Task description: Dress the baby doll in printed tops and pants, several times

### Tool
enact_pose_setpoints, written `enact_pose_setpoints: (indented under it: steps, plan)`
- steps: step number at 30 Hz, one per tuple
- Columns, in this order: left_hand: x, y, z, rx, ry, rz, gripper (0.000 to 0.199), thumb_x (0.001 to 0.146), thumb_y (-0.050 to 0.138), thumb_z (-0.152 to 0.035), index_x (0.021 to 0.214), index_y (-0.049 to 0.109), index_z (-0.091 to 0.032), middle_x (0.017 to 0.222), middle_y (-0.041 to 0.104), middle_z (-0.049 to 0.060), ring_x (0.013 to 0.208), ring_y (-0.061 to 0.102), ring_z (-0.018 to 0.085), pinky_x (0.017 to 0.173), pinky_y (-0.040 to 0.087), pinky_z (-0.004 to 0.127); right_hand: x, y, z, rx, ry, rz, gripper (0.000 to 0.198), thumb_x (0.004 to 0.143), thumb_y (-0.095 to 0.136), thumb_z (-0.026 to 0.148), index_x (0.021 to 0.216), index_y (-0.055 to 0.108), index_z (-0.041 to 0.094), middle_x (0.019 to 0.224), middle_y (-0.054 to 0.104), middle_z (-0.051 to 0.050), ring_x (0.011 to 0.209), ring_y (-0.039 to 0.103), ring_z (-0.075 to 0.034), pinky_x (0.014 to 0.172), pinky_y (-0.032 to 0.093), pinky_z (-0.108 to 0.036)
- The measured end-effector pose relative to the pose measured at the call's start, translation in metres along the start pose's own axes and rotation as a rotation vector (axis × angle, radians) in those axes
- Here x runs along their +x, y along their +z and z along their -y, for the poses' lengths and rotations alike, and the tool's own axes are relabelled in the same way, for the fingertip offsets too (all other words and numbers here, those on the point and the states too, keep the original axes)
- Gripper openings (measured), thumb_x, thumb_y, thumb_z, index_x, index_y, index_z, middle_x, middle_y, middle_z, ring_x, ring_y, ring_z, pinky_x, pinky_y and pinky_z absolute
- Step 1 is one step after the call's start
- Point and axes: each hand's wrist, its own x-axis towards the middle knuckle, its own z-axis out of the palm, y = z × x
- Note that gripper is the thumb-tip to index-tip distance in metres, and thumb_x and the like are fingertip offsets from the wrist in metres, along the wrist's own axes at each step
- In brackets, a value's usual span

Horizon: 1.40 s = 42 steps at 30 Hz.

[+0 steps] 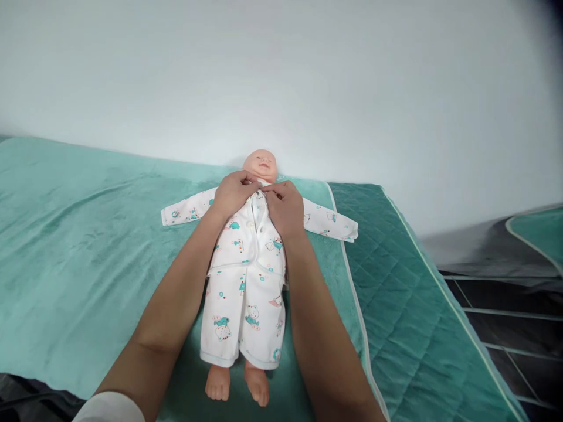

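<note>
A baby doll (pixel 260 162) lies face up, its head toward the wall and its bare feet toward me. It wears a white printed baby jacket (pixel 237 240) with sleeves spread to both sides, and matching trousers (pixel 224 316). At the doll's neck my left hand (pixel 236 190) pinches the jacket's collar edge. My right hand (pixel 284 202) grips the opposite front edge there, fingertips close to the left hand's. Below the hands the front gapes slightly, and a button (pixel 250 225) shows on it. Whether a fastener sits between my fingers is hidden.
Under the doll is a light green blanket (pixel 88 264) with a pale piped edge. A darker quilted green cover (pixel 404 305) extends on the right. The white wall (pixel 281 76) rises behind the bed. Dark floor tiles (pixel 505 328) and another green cloth (pixel 541 231) show far right.
</note>
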Motion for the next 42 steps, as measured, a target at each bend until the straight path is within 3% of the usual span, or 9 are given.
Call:
enact_pose_setpoints:
  steps: [4, 7, 12, 20, 34, 42]
  plan:
    - [0.002, -0.001, 0.001, -0.037, 0.015, 0.045, 0.018, 0.08, 0.064, -0.032, 0.079, 0.07, -0.015, 0.079, 0.067, 0.002, 0.077, 0.057, 0.016, 0.074, 0.041, 0.028, -0.009, 0.0, -0.001, -0.036, -0.024, -0.008, 0.032, 0.087, 0.047, 0.02, 0.093, 0.079, 0.023, 0.105, 0.064, -0.007, 0.105, 0.062, -0.023, 0.1, 0.048, -0.042]
    - [0.004, -0.001, 0.003, -0.087, -0.001, 0.051, 0.016, 0.08, 0.065, -0.029, 0.074, 0.067, -0.014, 0.071, 0.062, 0.0, 0.07, 0.052, 0.013, 0.069, 0.038, 0.027, -0.016, 0.0, -0.001, -0.11, -0.075, -0.012, 0.035, 0.089, 0.046, 0.022, 0.101, 0.079, 0.024, 0.11, 0.063, -0.008, 0.111, 0.058, -0.025, 0.105, 0.045, -0.045]
    - [0.005, -0.001, 0.002, -0.285, -0.146, 0.07, 0.019, 0.08, 0.067, -0.025, 0.065, 0.06, -0.015, 0.057, 0.046, -0.004, 0.056, 0.039, 0.009, 0.059, 0.03, 0.026, -0.026, 0.001, 0.003, -0.202, -0.116, 0.026, 0.038, 0.096, 0.043, 0.027, 0.116, 0.076, 0.027, 0.121, 0.062, -0.008, 0.117, 0.054, -0.026, 0.109, 0.041, -0.047]
    - [0.002, -0.001, -0.008, -0.424, -0.327, 0.063, 0.022, 0.081, 0.066, -0.015, 0.06, 0.058, -0.015, 0.053, 0.046, -0.004, 0.053, 0.042, 0.009, 0.056, 0.032, 0.024, -0.026, 0.002, 0.006, -0.274, -0.145, 0.035, 0.038, 0.097, 0.042, 0.025, 0.114, 0.077, 0.027, 0.121, 0.062, -0.01, 0.115, 0.053, -0.027, 0.109, 0.04, -0.047]
    - [0.003, -0.001, -0.007, -0.485, -0.387, 0.067, 0.021, 0.08, 0.068, -0.014, 0.061, 0.06, -0.016, 0.053, 0.053, -0.002, 0.051, 0.049, 0.01, 0.056, 0.038, 0.025, -0.025, -0.004, 0.008, -0.362, -0.184, 0.083, 0.037, 0.096, 0.046, 0.025, 0.113, 0.078, 0.027, 0.122, 0.061, -0.011, 0.112, 0.052, -0.029, 0.103, 0.045, -0.05]
    - [0.006, 0.0, 0.001, -0.462, -0.348, 0.087, 0.019, 0.078, 0.07, -0.018, 0.061, 0.06, -0.017, 0.055, 0.055, -0.001, 0.054, 0.051, 0.012, 0.058, 0.04, 0.027, -0.026, -0.007, 0.014, -0.391, -0.153, 0.088, 0.036, 0.095, 0.047, 0.027, 0.111, 0.079, 0.03, 0.123, 0.061, -0.01, 0.11, 0.05, -0.033, 0.093, 0.047, -0.054]
